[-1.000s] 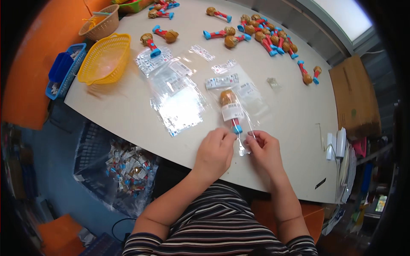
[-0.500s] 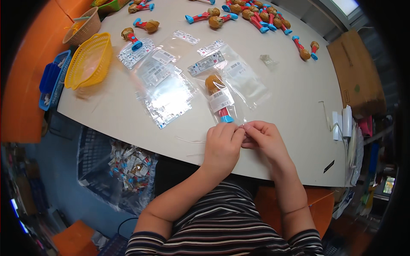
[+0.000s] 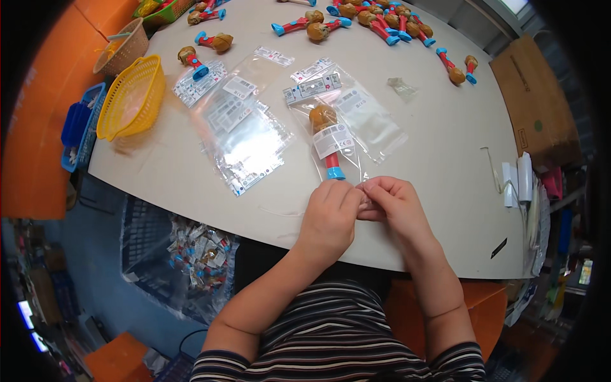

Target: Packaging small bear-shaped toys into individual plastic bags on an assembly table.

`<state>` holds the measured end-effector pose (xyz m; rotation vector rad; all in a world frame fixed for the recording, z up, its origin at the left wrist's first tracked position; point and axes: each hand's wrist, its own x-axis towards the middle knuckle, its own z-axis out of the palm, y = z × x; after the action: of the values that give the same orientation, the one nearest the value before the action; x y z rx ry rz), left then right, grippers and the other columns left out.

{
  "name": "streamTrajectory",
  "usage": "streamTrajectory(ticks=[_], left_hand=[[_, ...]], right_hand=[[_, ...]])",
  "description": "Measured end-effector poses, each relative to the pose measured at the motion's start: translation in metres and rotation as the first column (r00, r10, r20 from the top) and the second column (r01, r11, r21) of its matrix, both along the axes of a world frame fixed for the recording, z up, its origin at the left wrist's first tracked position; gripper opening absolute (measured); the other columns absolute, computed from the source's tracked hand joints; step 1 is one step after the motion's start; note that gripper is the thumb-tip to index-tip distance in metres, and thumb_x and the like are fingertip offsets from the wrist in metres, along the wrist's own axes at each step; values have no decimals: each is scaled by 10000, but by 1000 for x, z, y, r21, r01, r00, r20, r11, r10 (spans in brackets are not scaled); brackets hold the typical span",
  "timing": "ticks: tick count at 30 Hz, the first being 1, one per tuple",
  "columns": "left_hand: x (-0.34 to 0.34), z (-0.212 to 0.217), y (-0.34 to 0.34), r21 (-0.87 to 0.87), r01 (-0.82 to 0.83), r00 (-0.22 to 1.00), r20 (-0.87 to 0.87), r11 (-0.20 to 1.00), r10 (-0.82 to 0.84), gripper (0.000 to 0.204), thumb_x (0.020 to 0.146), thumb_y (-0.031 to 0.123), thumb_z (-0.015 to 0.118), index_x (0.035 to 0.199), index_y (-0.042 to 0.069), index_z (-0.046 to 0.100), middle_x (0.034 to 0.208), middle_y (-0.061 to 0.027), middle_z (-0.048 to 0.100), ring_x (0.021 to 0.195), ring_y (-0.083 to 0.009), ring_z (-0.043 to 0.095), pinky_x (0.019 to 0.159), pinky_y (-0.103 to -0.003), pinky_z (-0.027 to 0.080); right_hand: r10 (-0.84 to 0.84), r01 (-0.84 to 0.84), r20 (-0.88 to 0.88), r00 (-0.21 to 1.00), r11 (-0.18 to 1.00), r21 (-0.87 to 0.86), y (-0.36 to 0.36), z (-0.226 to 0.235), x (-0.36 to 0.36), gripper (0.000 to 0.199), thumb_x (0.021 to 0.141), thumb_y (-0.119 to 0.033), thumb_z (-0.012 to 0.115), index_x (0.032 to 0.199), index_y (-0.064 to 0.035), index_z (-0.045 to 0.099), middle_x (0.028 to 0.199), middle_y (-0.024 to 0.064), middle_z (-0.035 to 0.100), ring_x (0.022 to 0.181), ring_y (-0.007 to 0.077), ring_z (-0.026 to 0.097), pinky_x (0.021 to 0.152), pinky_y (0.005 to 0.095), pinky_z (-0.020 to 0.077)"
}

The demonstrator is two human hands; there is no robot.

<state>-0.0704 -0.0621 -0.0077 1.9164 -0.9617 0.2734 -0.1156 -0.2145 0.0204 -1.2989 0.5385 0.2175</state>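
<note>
A clear plastic bag (image 3: 358,160) with a printed header strip lies in front of me. Inside it is a toy figure (image 3: 332,162) with a round brown head, red body and blue base; a white label covers its middle. At the bag's near end my left hand (image 3: 329,218) is closed, its fingers bent down over the edge. My right hand (image 3: 399,205) meets it there, thumb and forefinger pinched on the same end. The fingertips touch, and the exact bit of plastic between them is mostly hidden.
Flat clear bags (image 3: 251,156) are stacked to the left, another bag (image 3: 369,124) behind. Several loose toy figures (image 3: 382,22) lie at the far edge. A yellow basket (image 3: 156,95) stands left, a cardboard box (image 3: 534,102) right. Below is a crate (image 3: 143,245) of bagged figures.
Both hands stay at the near end of the bag with only small finger shifts. The bag's top has turned slightly. The whole view has shifted a little.
</note>
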Motion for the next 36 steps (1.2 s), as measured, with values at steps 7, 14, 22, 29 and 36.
streamTrajectory(ticks=[7,14,22,29,36], left_hand=[[-1,17,57,-119,62,924,-368,991,-102,99,806,-42,646,856,8,576,894,-107,579,816,-251,569,767,-319,463],[8,21,123,-288,-433,770,-611,854,184,55,898,-10,620,882,15,573,973,-68,591,878,-145,549,813,-250,432],[-18,14,80,272,-48,980,-175,961,98,222,781,33,696,978,21,594,1158,-182,579,1065,-366,561,919,-397,467],[-7,2,88,264,-9,992,-121,965,42,100,822,-9,614,916,15,589,876,-138,602,863,-343,592,771,-377,488],[175,86,182,-166,-620,779,-9,767,627,135,915,122,629,968,6,676,834,-124,694,721,-197,649,686,-314,497]], right_hand=[[-116,117,22,993,992,-35,-4,-11,5,247,1001,-177,514,992,32,645,894,118,711,781,165,705,700,256,582],[-36,35,-13,999,997,-64,-5,-3,5,246,1000,-196,519,947,11,641,873,120,717,785,162,712,680,235,576],[-40,37,-22,999,995,-93,1,-4,7,227,997,-196,526,961,5,627,849,107,711,774,163,712,670,234,574],[-23,23,3,1000,989,-143,-1,-4,3,235,1000,-182,519,979,30,620,861,121,711,769,173,713,663,230,557],[-40,44,37,999,989,-144,0,-5,3,220,998,-184,522,950,9,615,803,101,698,712,148,696,617,211,546]])
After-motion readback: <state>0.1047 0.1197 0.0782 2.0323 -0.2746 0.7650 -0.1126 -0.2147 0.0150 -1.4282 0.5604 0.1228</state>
